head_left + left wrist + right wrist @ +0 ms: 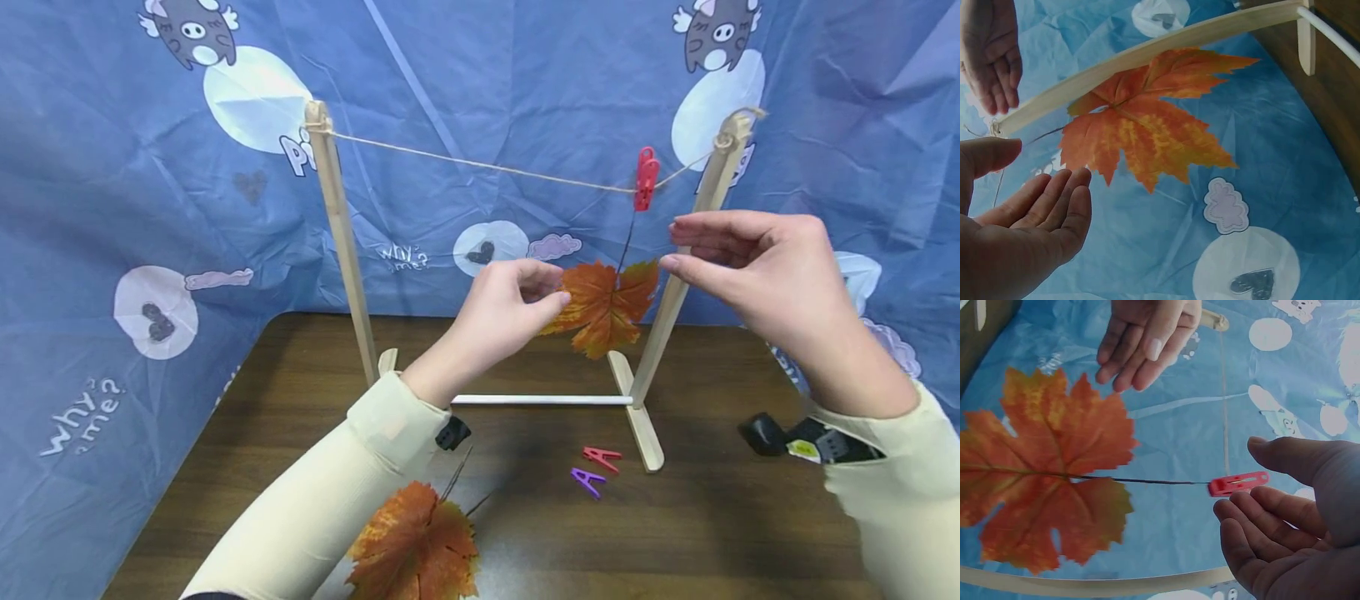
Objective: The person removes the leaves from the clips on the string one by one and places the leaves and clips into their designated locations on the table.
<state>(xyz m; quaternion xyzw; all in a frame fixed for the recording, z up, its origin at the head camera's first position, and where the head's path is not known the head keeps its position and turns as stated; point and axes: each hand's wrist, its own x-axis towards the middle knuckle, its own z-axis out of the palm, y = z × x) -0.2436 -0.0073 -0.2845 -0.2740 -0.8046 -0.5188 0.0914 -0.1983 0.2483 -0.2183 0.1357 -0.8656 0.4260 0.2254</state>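
Observation:
An orange maple-like leaf (606, 310) hangs by its dark stem from a red clothespin (646, 179), which is clipped on a twine line (480, 164). My left hand (510, 304) is just left of the leaf, its fingertips overlapping the leaf's edge in the head view. In the left wrist view a gap shows between those relaxed fingers and the leaf (1147, 125). To the right of the stem, my right hand (772, 258) is held up with thumb and fingers apart, nothing between them. The right wrist view has its fingers near the red clothespin (1238, 483).
The twine spans two wooden posts (341, 242) joined below by a white rod (540, 400). On the brown table (675, 533) lie a red clothespin (602, 458), a purple clothespin (587, 481) and more orange leaves (416, 546). A blue printed cloth (480, 75) hangs behind.

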